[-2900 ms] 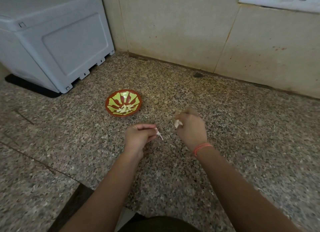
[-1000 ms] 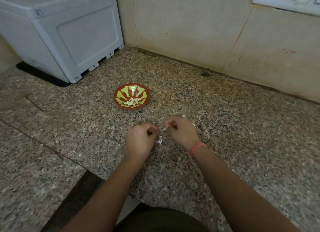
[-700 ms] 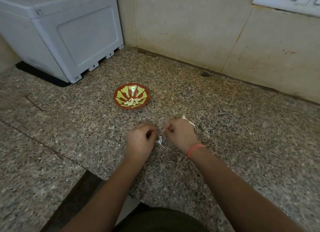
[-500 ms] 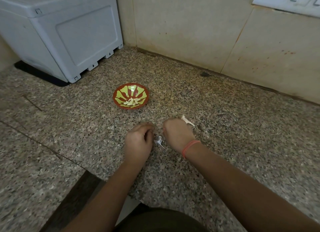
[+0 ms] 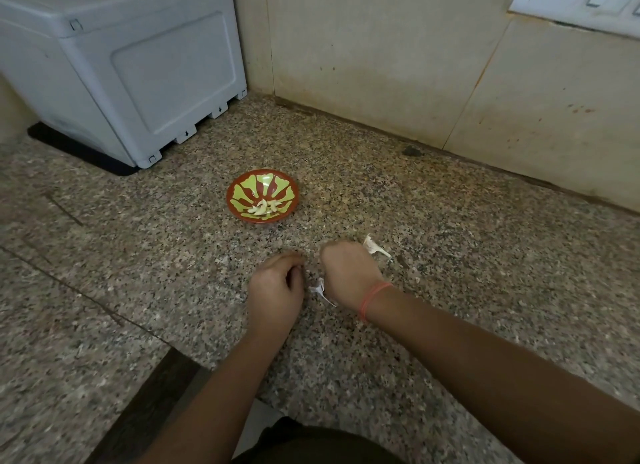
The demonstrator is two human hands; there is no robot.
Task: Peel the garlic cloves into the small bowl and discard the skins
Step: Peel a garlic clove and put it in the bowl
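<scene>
Two curled hands close together on the granite counter (image 5: pixel 467 242), garlic skins beside them.
The left hand (image 5: pixel 277 288) and right hand (image 5: pixel 346 273) are knuckles-up with fingers folded under, so I cannot tell what they hold. One papery skin (image 5: pixel 318 289) lies between them, and another skin (image 5: pixel 374 248) just past the right hand. Peeled cloves (image 5: pixel 263 207) sit in the small bowl (image 5: pixel 294 200), well beyond both hands.
</scene>
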